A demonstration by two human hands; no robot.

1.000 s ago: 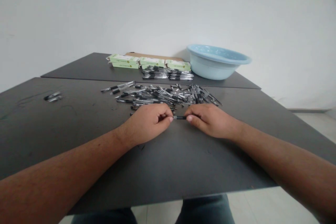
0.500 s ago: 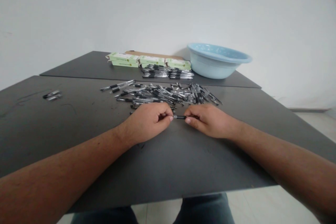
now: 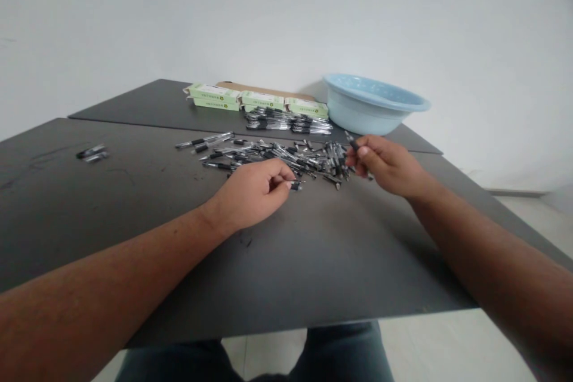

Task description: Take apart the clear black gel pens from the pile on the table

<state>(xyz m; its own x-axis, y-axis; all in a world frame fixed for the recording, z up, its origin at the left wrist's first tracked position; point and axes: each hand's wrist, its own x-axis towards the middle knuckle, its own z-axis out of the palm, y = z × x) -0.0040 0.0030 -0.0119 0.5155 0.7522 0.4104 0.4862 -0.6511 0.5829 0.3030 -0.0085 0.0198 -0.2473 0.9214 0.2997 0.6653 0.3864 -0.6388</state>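
Note:
My right hand (image 3: pixel 382 164) is raised over the right end of a loose pile of pens (image 3: pixel 286 158). Between its thumb and fingers it grips a pen (image 3: pixel 353 142), whose black grip and tip point up and to the left. My left hand (image 3: pixel 259 191) stays low in front of the pile, thumb and forefinger pinched together. What lies inside that pinch is hidden; pen parts (image 3: pixel 296 185) show just beyond its fingertips. Clear barrels, black grips and small loose pieces are mixed in the pile.
Behind the pile, stacked pens (image 3: pixel 268 119) lie before light green boxes (image 3: pixel 215 97). A light blue basin (image 3: pixel 369 110) stands at the back right. Some separate pens (image 3: pixel 92 153) rest at the left on the dark table (image 3: pixel 286 286). A wall rises behind.
My right hand has parted from the left, moving up and right with the pen. My left hand remains pinched in nearly the same place. The view has shifted slightly.

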